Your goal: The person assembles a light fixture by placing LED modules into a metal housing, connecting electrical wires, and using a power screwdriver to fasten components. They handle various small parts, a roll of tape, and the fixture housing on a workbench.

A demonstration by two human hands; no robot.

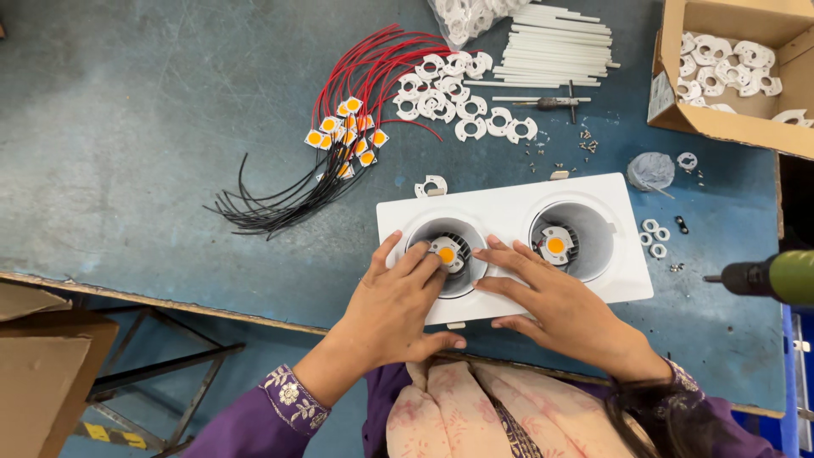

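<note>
Housing: white, smooth, rectangular plate with two round wells, lying at the near table edge, about 6 o'clock of the scene centre.
Left well: grey ribbed inside; a small square chip with an orange-yellow round centre sits in it.
Right well: same grey cup, its own chip lying free.
Left hand: fingers bent into the left well, tips pressing on the chip's edge at 9 o'clock; thumb along the housing's near rim.
Right hand: open, fingers spread flat on the housing between the wells, index tip just beside the left chip at 3 o'clock; it grips nothing.
Table: blue, scuffed, matte.
Wired chips: at 11 o'clock of the housing, a cluster of square chips with red and black leads fanning out.
Rings: at 12 o'clock, white plastic clips, notched circles, loose in a heap.
Tubes: white thin rods stacked at 1 o'clock.
Box: brown cardboard, open, at 2 o'clock, holding more white rings; a pale label on its near side, print too small to tell.
Driver: green and black, at 3 o'clock, bit pointing at the housing.
</note>
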